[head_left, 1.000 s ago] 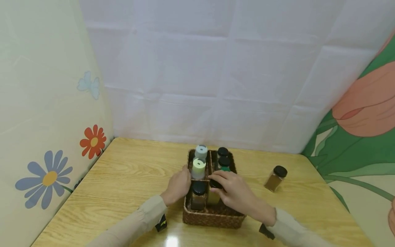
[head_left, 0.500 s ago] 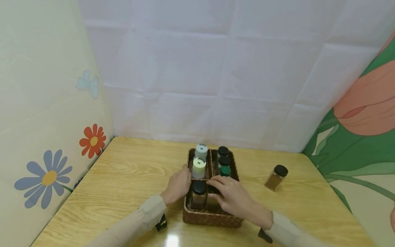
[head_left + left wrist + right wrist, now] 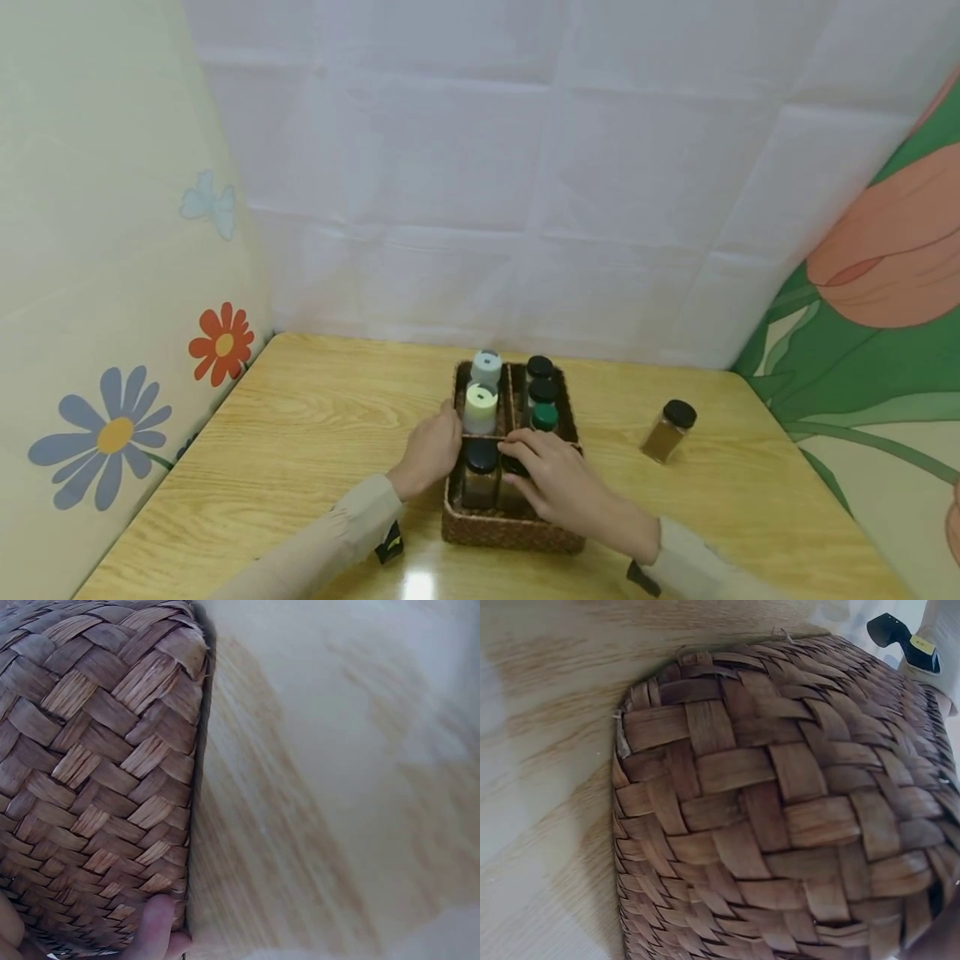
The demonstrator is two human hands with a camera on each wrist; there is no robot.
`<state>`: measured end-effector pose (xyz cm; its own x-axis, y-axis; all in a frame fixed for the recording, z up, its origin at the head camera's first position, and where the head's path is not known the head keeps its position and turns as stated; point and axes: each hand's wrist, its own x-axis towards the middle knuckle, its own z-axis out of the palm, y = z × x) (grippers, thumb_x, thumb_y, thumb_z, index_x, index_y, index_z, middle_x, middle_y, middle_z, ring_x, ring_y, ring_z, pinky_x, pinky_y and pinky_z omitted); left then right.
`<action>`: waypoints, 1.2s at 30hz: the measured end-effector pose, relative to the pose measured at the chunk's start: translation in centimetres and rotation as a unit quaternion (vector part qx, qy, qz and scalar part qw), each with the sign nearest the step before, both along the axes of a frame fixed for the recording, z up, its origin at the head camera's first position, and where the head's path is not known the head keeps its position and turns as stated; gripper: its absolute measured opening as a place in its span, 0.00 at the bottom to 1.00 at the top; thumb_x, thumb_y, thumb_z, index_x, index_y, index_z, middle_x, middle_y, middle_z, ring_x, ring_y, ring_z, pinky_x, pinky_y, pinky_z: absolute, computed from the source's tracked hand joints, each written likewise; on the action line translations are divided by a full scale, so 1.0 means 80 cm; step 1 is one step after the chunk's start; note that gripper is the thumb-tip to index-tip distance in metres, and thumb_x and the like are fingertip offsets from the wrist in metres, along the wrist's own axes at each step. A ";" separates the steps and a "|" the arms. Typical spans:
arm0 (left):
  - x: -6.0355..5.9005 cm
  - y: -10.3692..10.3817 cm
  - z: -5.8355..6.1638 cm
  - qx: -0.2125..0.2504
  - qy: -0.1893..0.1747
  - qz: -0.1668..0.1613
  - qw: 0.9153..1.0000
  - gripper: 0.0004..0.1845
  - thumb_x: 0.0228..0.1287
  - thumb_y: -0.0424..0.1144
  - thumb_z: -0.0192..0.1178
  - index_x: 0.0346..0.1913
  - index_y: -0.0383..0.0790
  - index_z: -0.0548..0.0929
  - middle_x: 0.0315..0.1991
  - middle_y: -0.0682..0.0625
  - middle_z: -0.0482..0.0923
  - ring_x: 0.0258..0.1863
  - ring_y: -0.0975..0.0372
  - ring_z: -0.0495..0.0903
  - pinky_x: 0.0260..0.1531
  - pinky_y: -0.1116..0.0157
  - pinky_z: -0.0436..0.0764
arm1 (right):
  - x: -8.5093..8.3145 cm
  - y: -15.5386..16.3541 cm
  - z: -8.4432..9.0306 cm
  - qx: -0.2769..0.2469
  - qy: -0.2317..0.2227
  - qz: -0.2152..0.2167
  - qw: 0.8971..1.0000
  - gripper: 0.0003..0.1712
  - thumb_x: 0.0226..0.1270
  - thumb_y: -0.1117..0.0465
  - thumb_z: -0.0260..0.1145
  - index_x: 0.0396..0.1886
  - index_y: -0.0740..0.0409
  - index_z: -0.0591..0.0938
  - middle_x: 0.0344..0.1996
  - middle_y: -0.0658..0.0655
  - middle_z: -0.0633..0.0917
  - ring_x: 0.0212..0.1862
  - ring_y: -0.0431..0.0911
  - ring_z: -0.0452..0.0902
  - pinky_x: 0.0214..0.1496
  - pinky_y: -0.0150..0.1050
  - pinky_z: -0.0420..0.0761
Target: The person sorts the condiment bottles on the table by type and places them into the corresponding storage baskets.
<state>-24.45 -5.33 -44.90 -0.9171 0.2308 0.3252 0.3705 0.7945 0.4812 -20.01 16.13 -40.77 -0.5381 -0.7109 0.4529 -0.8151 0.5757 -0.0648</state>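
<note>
A brown woven basket [image 3: 513, 533] with dividers stands on the table. My left hand [image 3: 426, 454] holds its left side; in the left wrist view, fingertips [image 3: 154, 926] press low on the woven wall [image 3: 97, 750]. My right hand [image 3: 562, 483] has its fingers on the black lid of a spice jar [image 3: 512, 500] in the front compartment. The hand covers part of that jar. To its left stands another black-lidded spice jar [image 3: 480, 487], upright. Only the basket's wall [image 3: 780, 810] fills most of the right wrist view; the right fingers are hidden there.
Back left in the basket are a pale blue-capped bottle [image 3: 487, 367] and a yellow-capped bottle [image 3: 481, 407]. Back right holds black-lidded jars [image 3: 542, 392] and a green-capped one [image 3: 544, 417]. A brown-filled spice jar [image 3: 667, 433] stands alone on the table [image 3: 337, 392], to the right.
My right hand has lowered the spice jar into the basket's front compartment, moving slightly down and toward me. The green cap now shows fully. My left hand stays on the basket's side.
</note>
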 end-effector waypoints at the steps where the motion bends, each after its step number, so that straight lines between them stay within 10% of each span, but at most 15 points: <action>1: 0.000 0.000 0.001 0.000 0.002 0.000 1.000 0.17 0.74 0.28 0.47 0.55 0.14 0.69 0.19 0.44 0.72 0.15 0.57 0.74 0.13 0.61 0.72 | 0.000 0.000 0.000 0.000 0.000 0.000 1.000 0.20 0.63 0.57 0.73 0.52 0.58 0.82 0.49 0.55 0.81 0.46 0.46 0.80 0.45 0.42 0.81; 36: -0.001 0.000 0.000 0.008 -0.008 0.002 1.000 0.18 0.74 0.28 0.46 0.57 0.14 0.69 0.20 0.42 0.74 0.16 0.56 0.75 0.14 0.60 0.73 | 0.002 -0.002 0.001 0.015 -0.014 -0.022 1.000 0.21 0.64 0.54 0.72 0.53 0.56 0.81 0.49 0.54 0.80 0.45 0.45 0.80 0.43 0.42 0.82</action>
<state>-24.49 -5.32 -44.90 -0.9231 0.2221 0.3139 0.3596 0.7878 0.5001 -19.84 15.99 -40.73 -0.5807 -0.6995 0.4165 -0.7874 0.6126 -0.0690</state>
